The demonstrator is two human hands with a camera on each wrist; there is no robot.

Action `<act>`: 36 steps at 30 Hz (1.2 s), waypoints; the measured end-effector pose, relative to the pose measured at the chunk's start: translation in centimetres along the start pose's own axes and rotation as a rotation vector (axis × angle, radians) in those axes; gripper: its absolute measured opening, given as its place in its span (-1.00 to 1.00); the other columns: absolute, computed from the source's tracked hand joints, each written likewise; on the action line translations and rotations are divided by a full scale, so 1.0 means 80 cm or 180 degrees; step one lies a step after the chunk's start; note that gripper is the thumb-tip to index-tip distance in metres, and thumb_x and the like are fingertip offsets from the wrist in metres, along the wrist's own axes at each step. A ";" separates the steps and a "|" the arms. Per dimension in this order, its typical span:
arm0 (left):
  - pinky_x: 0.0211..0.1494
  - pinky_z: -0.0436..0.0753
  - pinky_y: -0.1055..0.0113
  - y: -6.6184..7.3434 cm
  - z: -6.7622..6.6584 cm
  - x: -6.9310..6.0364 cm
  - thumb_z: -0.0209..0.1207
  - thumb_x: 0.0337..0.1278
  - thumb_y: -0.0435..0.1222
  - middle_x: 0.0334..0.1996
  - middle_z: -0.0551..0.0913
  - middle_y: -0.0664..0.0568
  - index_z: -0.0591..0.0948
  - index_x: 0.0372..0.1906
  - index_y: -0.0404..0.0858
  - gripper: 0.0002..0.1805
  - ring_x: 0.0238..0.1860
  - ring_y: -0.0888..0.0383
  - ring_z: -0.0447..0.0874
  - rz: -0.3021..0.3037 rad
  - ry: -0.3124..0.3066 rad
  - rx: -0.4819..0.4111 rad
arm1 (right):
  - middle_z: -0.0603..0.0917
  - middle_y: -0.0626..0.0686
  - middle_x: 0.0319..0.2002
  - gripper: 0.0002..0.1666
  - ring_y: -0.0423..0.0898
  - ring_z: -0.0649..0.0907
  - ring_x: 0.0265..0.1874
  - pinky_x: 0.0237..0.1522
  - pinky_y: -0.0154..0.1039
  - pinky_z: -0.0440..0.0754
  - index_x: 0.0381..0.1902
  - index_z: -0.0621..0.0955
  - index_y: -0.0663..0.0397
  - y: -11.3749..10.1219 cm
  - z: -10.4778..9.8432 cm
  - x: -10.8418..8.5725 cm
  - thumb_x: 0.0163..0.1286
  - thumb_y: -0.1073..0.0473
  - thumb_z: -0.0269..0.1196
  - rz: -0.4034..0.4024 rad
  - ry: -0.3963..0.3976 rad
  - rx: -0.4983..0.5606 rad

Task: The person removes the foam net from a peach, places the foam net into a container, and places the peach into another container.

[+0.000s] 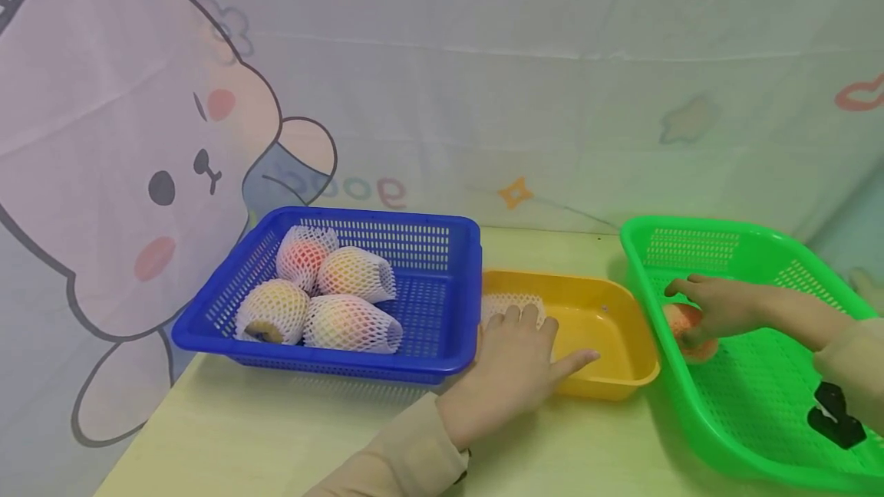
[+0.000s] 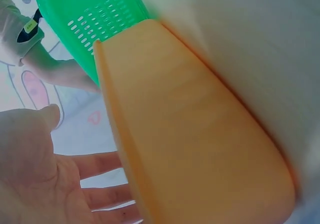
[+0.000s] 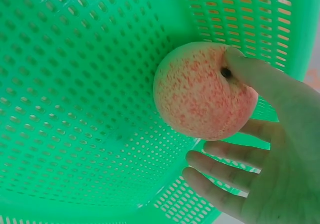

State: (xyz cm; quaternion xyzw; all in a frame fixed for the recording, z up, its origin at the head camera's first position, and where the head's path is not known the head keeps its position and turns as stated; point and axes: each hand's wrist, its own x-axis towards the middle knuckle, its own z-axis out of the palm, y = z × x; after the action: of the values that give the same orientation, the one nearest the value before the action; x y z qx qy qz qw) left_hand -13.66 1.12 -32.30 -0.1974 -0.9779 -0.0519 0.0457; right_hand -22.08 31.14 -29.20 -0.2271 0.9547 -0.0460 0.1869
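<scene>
Grips one unwrapped peach [image 3: 197, 96] in right hand [image 1: 725, 305] right of tray [image 1: 601, 340], left hand [image 1: 511, 359] spread, with four netted fruits [image 1: 338, 317] seemingly left.

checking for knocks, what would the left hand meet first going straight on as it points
Likely the white foam net in the yellow tray; depth is unclear, so the left hand might pass over it.

Soft, diffuse light; left of the left grip [image 1: 511, 363], the blue perforated plastic basket [image 1: 424, 305] faintly shadows the pale yellow tabletop [image 1: 276, 436]. Green tints the right grip [image 3: 285, 164]; the left wrist view is hazy.
</scene>
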 end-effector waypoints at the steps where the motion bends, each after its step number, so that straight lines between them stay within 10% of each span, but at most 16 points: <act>1: 0.12 0.51 0.09 0.000 -0.001 0.000 -0.43 0.18 0.44 0.18 0.52 0.02 0.57 0.12 -0.02 -0.16 0.15 0.00 0.51 0.0017 0.0035 -0.0001 | 0.45 0.36 0.09 -0.12 0.15 0.58 -0.06 -0.22 -0.01 0.56 0.21 0.38 0.24 0.000 0.000 0.000 0.06 -0.15 0.38 0.0001 0.0000 0.0001; 13: 0.28 0.44 0.11 0.000 -0.024 -0.011 -0.30 0.26 0.36 0.04 0.58 0.01 0.56 0.11 -0.07 -0.26 0.12 0.05 0.53 0.0123 0.0225 -0.0086 | 0.48 0.38 0.09 -0.16 0.34 0.54 0.03 -0.20 0.05 0.60 0.23 0.36 0.29 0.000 -0.004 -0.012 0.18 -0.15 0.30 0.0005 -0.0053 0.0211; 36: 0.30 0.41 0.03 -0.017 -0.048 -0.029 -0.16 0.26 0.31 0.14 0.55 -0.04 0.44 0.25 -0.08 -0.30 0.22 -0.04 0.45 0.0100 0.0270 -0.0145 | 0.52 0.28 0.09 -0.17 0.06 0.66 -0.13 -0.27 -0.05 0.60 0.29 0.35 0.14 -0.008 -0.001 -0.026 0.28 -0.30 0.19 0.0055 0.0473 0.0066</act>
State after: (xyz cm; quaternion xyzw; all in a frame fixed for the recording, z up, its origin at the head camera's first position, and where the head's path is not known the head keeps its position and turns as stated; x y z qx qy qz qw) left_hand -11.82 -1.47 -28.87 -0.2113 -0.9704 -0.0818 0.0833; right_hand -20.12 31.52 -28.32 -0.2128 0.9673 -0.0709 0.1183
